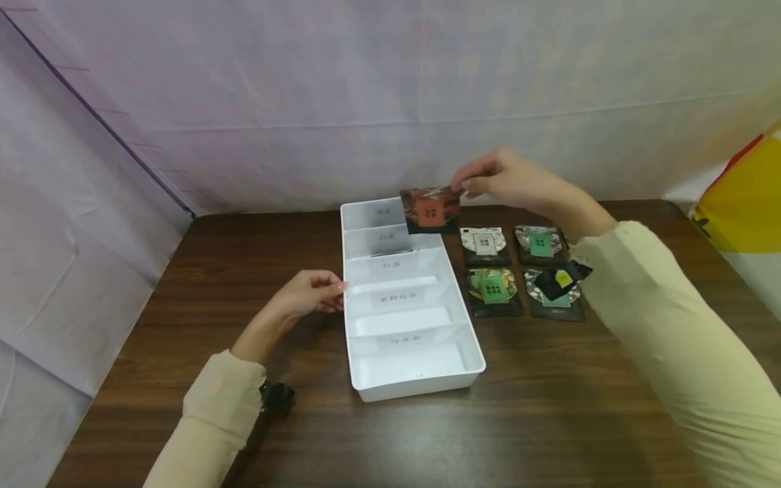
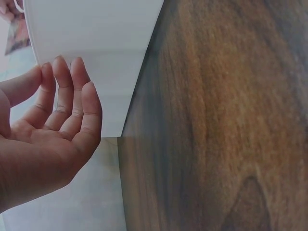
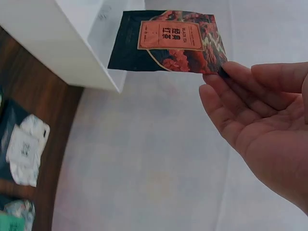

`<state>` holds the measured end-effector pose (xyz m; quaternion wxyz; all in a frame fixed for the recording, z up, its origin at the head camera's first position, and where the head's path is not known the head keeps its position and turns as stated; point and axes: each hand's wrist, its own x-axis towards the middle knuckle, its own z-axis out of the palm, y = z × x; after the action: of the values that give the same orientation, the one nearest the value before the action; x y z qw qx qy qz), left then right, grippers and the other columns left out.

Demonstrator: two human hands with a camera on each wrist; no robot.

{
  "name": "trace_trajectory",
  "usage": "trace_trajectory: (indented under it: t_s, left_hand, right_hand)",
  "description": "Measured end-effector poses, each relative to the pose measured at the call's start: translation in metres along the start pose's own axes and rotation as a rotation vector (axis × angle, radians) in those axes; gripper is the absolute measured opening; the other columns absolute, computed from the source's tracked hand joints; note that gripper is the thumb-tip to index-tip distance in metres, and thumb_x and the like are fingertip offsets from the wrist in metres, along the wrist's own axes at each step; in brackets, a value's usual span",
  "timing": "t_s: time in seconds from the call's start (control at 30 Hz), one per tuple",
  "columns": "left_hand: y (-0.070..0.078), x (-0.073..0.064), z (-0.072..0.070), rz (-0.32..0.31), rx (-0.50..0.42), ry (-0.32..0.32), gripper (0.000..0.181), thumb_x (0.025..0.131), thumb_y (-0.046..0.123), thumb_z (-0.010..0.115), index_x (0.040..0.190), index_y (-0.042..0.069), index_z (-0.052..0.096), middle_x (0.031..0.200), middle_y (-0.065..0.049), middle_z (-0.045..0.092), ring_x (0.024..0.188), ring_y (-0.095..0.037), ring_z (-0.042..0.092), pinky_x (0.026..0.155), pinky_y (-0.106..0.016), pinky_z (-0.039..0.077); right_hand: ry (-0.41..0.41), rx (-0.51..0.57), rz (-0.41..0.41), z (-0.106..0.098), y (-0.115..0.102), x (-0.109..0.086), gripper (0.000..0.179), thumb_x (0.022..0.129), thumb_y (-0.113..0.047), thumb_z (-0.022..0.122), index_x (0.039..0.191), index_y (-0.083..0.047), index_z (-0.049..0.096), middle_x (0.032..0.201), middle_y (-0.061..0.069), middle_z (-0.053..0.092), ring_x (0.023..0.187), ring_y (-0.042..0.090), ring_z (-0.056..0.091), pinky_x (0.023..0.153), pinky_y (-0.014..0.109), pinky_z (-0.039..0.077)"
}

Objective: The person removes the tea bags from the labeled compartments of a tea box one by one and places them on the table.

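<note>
My right hand pinches a red and black tea sachet by its corner. In the head view the sachet overlaps the far right corner of a white divided tray. "BLACK TEA" is printed on its orange label in the right wrist view. At the tray's left side my left hand pinches the rim between thumb and forefinger, its other fingers loosely bent against the outer wall. The tray has several compartments with labelled dividers. A thin dark edge shows in the second compartment from the back.
Several sachets lie on the brown table to the tray's right: a white-labelled one, a yellow-green one and green-labelled ones, one partly behind the right wrist strap. A pale cloth hangs along the back edge.
</note>
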<state>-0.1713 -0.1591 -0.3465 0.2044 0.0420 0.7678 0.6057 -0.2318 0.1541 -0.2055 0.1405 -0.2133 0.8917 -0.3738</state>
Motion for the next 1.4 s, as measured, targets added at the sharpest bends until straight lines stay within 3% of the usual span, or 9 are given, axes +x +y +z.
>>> trace_trajectory:
  t_s: [0.2,0.43,0.53,0.63,0.73,0.93,1.1,1.33,1.4]
  left_hand:
    - [0.000,0.000,0.000,0.008,-0.003,-0.008,0.013,0.092,0.005,0.052,0.087,-0.006,0.056,0.072,-0.008,0.061,0.068,-0.017,0.060,0.067,-0.030,0.050]
    - [-0.002,-0.002,-0.002,0.012,-0.011,-0.006,0.013,0.093,0.004,0.051,0.088,-0.007,0.055,0.069,-0.003,0.060,0.067,-0.016,0.060,0.067,-0.030,0.050]
    - [-0.003,-0.002,-0.003,0.011,-0.012,-0.004,0.013,0.093,0.005,0.051,0.088,-0.007,0.055,0.069,-0.003,0.060,0.066,-0.016,0.059,0.068,-0.031,0.051]
    - [-0.002,-0.002,-0.003,0.009,-0.015,-0.004,0.012,0.093,0.005,0.051,0.088,-0.006,0.056,0.070,-0.003,0.060,0.066,-0.016,0.060,0.069,-0.032,0.051]
    - [-0.003,-0.002,-0.004,0.008,-0.018,-0.006,0.012,0.093,0.004,0.051,0.088,-0.005,0.056,0.070,-0.003,0.060,0.067,-0.016,0.060,0.069,-0.032,0.051]
    - [-0.004,-0.002,-0.003,0.004,-0.020,-0.003,0.012,0.093,0.004,0.051,0.087,-0.006,0.055,0.070,-0.005,0.060,0.066,-0.016,0.059,0.067,-0.030,0.050]
    - [-0.004,-0.002,-0.004,0.002,-0.017,0.002,0.012,0.093,0.004,0.051,0.087,-0.006,0.055,0.072,-0.007,0.061,0.066,-0.016,0.059,0.067,-0.030,0.051]
    - [-0.006,-0.004,-0.005,0.021,-0.010,-0.009,0.014,0.093,0.004,0.051,0.088,-0.008,0.056,0.070,-0.004,0.060,0.065,-0.015,0.059,0.068,-0.031,0.051]
    - [-0.006,-0.004,-0.006,0.020,-0.010,-0.010,0.014,0.093,0.004,0.050,0.089,-0.009,0.055,0.070,-0.004,0.059,0.066,-0.015,0.059,0.068,-0.031,0.051]
  right_hand:
    - [0.058,-0.040,0.041,-0.021,0.019,-0.025,0.029,0.096,-0.016,0.046,0.117,0.000,0.059,0.118,0.017,0.057,0.106,0.031,0.053,0.095,0.049,0.035]
    - [0.086,-0.079,0.109,-0.034,0.057,-0.055,0.034,0.097,-0.023,0.045,0.118,0.000,0.059,0.117,0.016,0.059,0.091,0.005,0.059,0.077,0.021,0.047]
    - [0.075,-0.102,0.119,-0.037,0.077,-0.069,0.035,0.098,-0.024,0.043,0.118,0.000,0.059,0.118,0.016,0.058,0.093,0.000,0.057,0.077,0.020,0.048]
    - [0.084,-0.203,0.117,-0.042,0.097,-0.082,0.033,0.097,-0.025,0.044,0.115,-0.003,0.062,0.117,0.016,0.059,0.089,-0.004,0.055,0.071,0.018,0.046]
    - [0.093,-0.255,0.175,-0.046,0.114,-0.094,0.035,0.098,-0.030,0.042,0.115,-0.007,0.063,0.115,0.014,0.060,0.089,-0.001,0.055,0.069,0.022,0.045]
    - [0.100,-0.231,0.267,-0.057,0.145,-0.114,0.042,0.097,-0.034,0.040,0.116,-0.002,0.061,0.110,0.016,0.062,0.085,0.002,0.059,0.077,0.040,0.049]
    - [0.110,-0.236,0.279,-0.066,0.167,-0.130,0.037,0.099,-0.024,0.039,0.113,0.002,0.062,0.106,0.016,0.064,0.079,-0.003,0.058,0.069,0.024,0.049]
    - [0.042,-0.248,0.334,-0.073,0.190,-0.146,0.037,0.100,-0.019,0.035,0.113,0.004,0.061,0.115,0.023,0.057,0.079,0.000,0.058,0.079,0.050,0.045]
    - [0.027,-0.250,0.348,-0.074,0.196,-0.149,0.036,0.100,-0.015,0.034,0.112,0.006,0.060,0.116,0.025,0.056,0.079,-0.001,0.057,0.079,0.048,0.047]
